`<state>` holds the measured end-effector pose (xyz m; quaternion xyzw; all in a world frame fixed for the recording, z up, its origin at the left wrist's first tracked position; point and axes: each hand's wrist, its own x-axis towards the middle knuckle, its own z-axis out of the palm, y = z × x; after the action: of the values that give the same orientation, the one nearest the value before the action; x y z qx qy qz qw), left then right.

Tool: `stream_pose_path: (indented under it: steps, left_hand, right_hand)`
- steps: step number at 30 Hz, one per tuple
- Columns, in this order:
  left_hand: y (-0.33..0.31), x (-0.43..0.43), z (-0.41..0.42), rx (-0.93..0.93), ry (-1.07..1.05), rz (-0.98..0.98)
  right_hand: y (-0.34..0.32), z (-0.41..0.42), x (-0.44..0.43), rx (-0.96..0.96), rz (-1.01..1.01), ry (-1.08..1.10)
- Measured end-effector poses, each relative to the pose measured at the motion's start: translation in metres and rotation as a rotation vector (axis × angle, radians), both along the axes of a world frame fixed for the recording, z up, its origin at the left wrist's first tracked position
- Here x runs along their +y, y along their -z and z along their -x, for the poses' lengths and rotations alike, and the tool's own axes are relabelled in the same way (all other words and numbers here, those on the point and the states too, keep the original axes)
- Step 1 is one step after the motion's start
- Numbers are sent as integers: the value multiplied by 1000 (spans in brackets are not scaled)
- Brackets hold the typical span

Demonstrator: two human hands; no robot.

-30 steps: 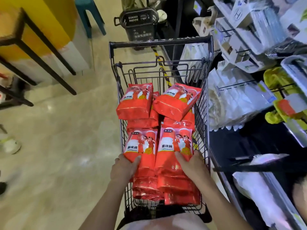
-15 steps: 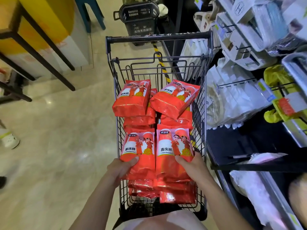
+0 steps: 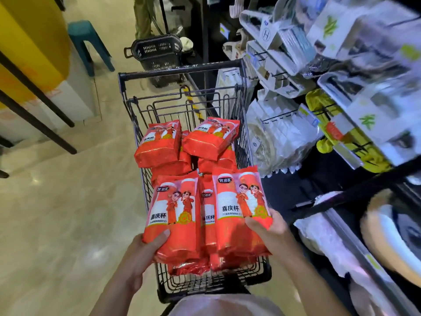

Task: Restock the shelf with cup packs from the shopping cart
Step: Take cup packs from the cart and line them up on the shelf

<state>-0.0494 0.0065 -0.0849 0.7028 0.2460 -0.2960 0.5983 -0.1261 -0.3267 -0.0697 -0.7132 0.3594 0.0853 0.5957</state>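
A black wire shopping cart [image 3: 180,70] stands in front of me, holding several red cup packs. My left hand [image 3: 141,252] grips the lower left edge of one red pack [image 3: 175,215], thumb on top. My right hand [image 3: 271,231] grips another red pack [image 3: 239,206] by its lower right edge, and this pack is raised above the stack. More red packs [image 3: 159,144] lie farther back in the cart. The shelf [image 3: 330,197] runs along the right side, with a dark open level beside the cart.
A black plastic basket [image 3: 157,51] sits on the floor beyond the cart, and a teal stool [image 3: 86,39] stands to its left. White and yellow packaged goods [image 3: 284,133] hang on the shelf's wire racks. Dark table legs [image 3: 38,115] cross the left side.
Both hands have lifted their red packs up from the stack; the right pack has risen and shifted toward the shelf. The view has tilted up slightly.
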Motion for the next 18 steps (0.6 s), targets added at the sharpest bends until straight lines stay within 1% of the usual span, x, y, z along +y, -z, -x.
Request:
stream_pose_path:
  steps: [2,6,9,13,18]
  left_hand:
    - [-7,2,5,-62,33,37]
    - [-23,0,20,-176,119,153]
    - [-36,-6,32,-244,235,219]
    - [-52,-24,54,-274,341,273]
    - [-70,-69,87,-314,499,303]
  right_hand:
    - [-12,22,6,-73,40,50]
    - [-40,69,23,-76,15,159]
    - [-59,116,37,-153,27,267]
    - [-78,180,51,-192,46,415]
    - [-86,259,51,-238,91,622]
